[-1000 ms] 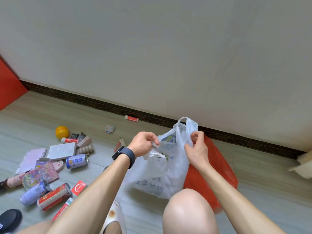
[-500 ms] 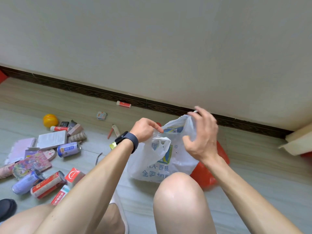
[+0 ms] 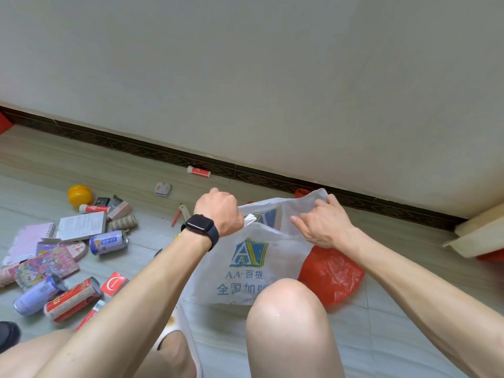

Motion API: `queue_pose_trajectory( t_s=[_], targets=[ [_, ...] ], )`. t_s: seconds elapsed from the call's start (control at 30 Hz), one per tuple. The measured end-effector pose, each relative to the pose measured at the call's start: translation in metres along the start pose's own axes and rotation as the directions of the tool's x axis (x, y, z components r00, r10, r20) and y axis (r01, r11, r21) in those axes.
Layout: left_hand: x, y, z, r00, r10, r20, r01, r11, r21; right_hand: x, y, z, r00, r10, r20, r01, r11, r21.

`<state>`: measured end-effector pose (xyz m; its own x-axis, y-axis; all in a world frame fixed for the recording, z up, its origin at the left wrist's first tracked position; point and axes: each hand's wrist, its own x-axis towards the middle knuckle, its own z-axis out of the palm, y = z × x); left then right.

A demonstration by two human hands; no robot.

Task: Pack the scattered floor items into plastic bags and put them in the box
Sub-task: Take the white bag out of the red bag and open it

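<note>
A white plastic bag (image 3: 245, 271) with blue print hangs in front of my knee. My left hand (image 3: 219, 214), with a dark watch on the wrist, grips the bag's left rim. My right hand (image 3: 321, 223) pinches the right rim near the handle. A red plastic bag (image 3: 330, 274) lies on the floor behind the white one. Scattered items lie at the left: a purple can (image 3: 108, 242), a red can (image 3: 72, 300), another purple can (image 3: 38, 296), a white booklet (image 3: 81, 226), a colourful book (image 3: 46, 266) and a yellow ball (image 3: 80, 195). The box (image 3: 480, 236) shows at the right edge.
A red-and-white tube (image 3: 198, 171) lies against the dark baseboard (image 3: 152, 152). A small case (image 3: 162, 189) and an orange tool (image 3: 178, 214) rest on the floor between the pile and the bag. My bare knee (image 3: 286, 315) fills the lower middle. A black shoe (image 3: 8, 334) is at the lower left.
The view shifted, and both hands pulled the white bag's rim apart. The right hand went from spread fingers over the handle to a pinch on the rim.
</note>
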<state>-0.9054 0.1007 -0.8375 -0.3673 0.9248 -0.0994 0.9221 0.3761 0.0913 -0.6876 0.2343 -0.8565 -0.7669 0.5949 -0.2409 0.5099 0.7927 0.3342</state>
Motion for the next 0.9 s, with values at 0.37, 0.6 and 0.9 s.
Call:
queue_pose_trajectory(
  t_s=[0.37, 0.6, 0.9],
  targets=[
    [-0.002, -0.015, 0.03, 0.998, 0.063, 0.019, -0.066, 0.956, 0.285, -0.022, -0.014, 0.015, 0.979, -0.146, 0.145, 0.13, 0.985, 0.116],
    [-0.008, -0.007, 0.044, 0.984, 0.061, 0.166, -0.042, 0.993, -0.114, -0.025, -0.033, 0.016, 0.966, -0.201, 0.162, 0.169, 0.967, 0.191],
    [-0.017, -0.016, 0.066, 0.978, 0.101, 0.183, -0.173, 0.884, 0.434, -0.013, -0.019, 0.033, 0.934, 0.016, 0.358, -0.071, 0.988, 0.14]
  ],
)
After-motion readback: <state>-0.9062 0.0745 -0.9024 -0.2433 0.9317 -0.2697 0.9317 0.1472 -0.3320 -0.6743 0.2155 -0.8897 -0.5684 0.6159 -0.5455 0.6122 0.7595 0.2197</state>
